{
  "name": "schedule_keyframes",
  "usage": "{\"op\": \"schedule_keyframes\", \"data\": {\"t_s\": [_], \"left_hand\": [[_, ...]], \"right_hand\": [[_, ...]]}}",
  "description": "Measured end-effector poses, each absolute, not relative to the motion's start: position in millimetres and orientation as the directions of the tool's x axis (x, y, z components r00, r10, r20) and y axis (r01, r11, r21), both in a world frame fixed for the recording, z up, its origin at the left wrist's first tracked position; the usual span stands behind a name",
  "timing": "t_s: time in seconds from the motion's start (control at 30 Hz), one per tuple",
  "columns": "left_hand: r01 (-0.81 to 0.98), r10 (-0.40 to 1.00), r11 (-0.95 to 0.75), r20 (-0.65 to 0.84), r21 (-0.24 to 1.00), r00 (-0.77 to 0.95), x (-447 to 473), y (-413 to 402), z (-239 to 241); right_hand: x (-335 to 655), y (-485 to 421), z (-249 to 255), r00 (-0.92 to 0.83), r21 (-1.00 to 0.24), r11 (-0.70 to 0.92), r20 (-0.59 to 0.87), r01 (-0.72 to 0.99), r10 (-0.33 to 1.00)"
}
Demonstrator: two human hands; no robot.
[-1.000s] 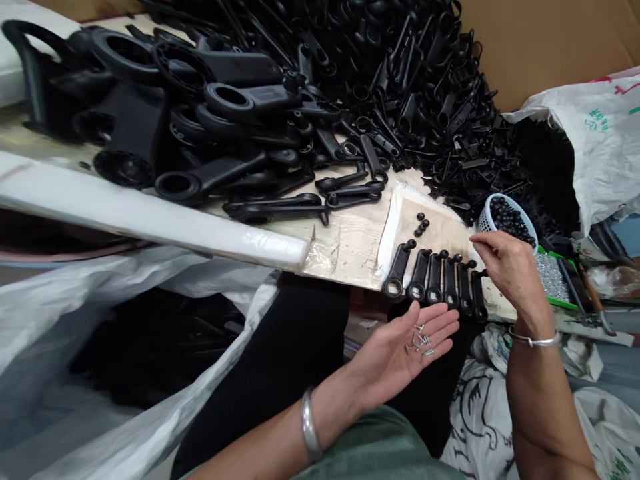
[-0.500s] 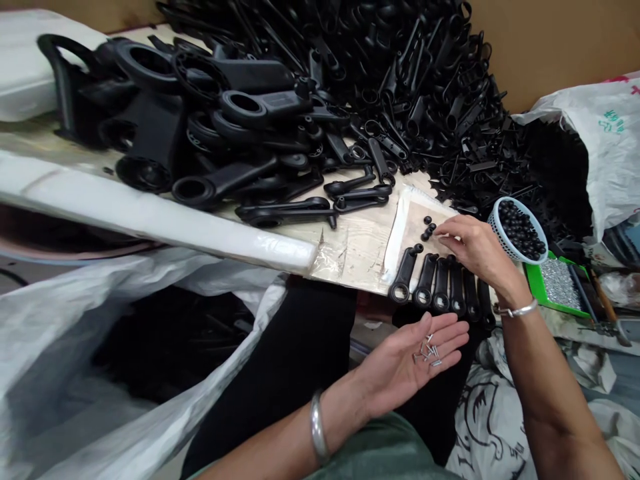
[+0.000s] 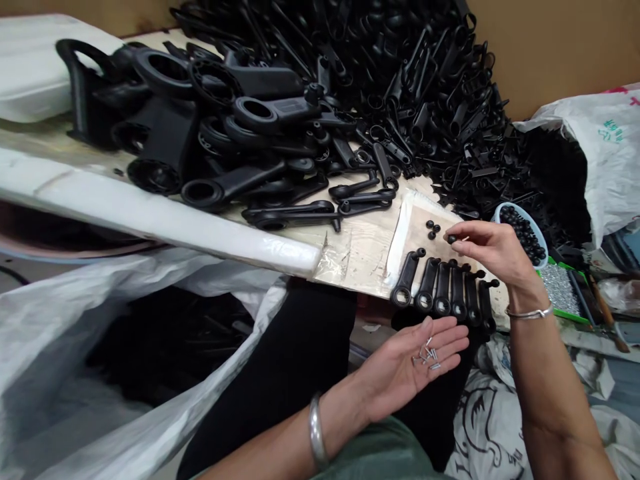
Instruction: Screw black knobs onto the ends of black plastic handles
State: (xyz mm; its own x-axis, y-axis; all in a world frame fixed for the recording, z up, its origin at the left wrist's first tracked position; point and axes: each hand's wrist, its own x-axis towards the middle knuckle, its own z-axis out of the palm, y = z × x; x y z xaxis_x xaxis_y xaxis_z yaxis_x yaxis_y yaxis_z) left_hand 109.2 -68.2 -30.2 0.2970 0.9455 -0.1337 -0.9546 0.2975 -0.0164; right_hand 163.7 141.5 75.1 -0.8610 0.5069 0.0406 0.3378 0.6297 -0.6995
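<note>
My left hand [image 3: 417, 363] lies palm up with its fingers stretched out, and several small silver pins [image 3: 429, 358] that look like rivets rest loose on it. Between thumb and fingertips my right hand [image 3: 493, 250] pinches a small black knob [image 3: 451, 239], with a thin pale pin end showing beside it. A few more black knobs [image 3: 432, 230] lie on the cloth just left of that hand. Below them is a row of several black crank arms [image 3: 442, 293], side by side along the table's front edge, each with a ring at its near end and a knob-like far end.
A light blue basket [image 3: 539, 232] of black knobs stands beside my right wrist, above a green tray [image 3: 575, 313] of silver pins. Larger black cranks [image 3: 255, 110] are heaped at left and back. A white padded bar [image 3: 150, 213] borders the table; an open sack [image 3: 40, 373] stands below.
My right hand has moved slightly right and now holds a black knob away from the cloth. The loose knobs have shifted a little. My left hand stays in place, palm up.
</note>
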Motion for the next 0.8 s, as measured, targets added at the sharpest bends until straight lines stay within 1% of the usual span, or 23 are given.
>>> {"op": "schedule_keyframes", "data": {"t_s": [0.03, 0.1, 0.2, 0.43, 0.53, 0.6, 0.8], "left_hand": [[-0.955, 0.946, 0.295, -0.135, -0.012, 0.294, 109, -68, -30], [-0.955, 0.946, 0.297, -0.135, -0.001, 0.295, 110, -68, -29], [-0.952, 0.945, 0.304, -0.132, 0.014, 0.300, 112, -69, -28], [-0.952, 0.945, 0.302, -0.145, 0.038, 0.294, 115, -71, -26], [-0.952, 0.944, 0.303, -0.147, 0.035, 0.295, 115, -71, -26], [-0.953, 0.945, 0.301, -0.148, 0.032, 0.293, 114, -70, -26], [-0.953, 0.944, 0.300, -0.153, 0.031, 0.292, 114, -69, -27]], "right_hand": [[170, 139, 77, -0.836, -0.771, 0.539, 0.015, 0.340, 0.549], [181, 136, 77, -0.806, -0.868, 0.388, -0.024, 0.310, 0.591], [193, 132, 72, -0.789, -0.936, 0.266, -0.020, 0.231, 0.614], [202, 127, 61, -0.780, -0.981, 0.161, 0.018, 0.106, 0.625], [204, 122, 62, -0.786, -0.993, 0.101, 0.012, 0.064, 0.619], [204, 117, 64, -0.779, -0.996, 0.053, -0.018, 0.066, 0.627], [205, 102, 68, -0.723, -0.984, -0.134, -0.176, 0.115, 0.668]]}}
